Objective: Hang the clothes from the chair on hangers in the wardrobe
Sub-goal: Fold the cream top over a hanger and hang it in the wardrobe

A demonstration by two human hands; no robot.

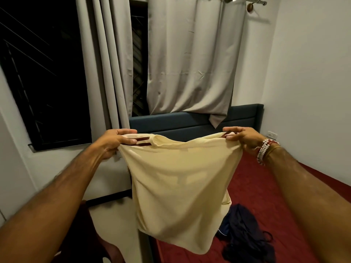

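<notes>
While left hand (117,139) and right hand (241,138) each pinch one shoulder, cream soft-knit T-shirt with maroon shoulder stripes (176,186) hangs spread between them. Looks light, limp, non-slippery; shoulder seams likely best hold.

T-shirt (176,186) spans left hand (115,141) to right hand (241,137), before headboard (180,124); curtain (190,63) behind headboard, window (41,73) at left; garment (245,234) on bed (256,177), lower right
</notes>
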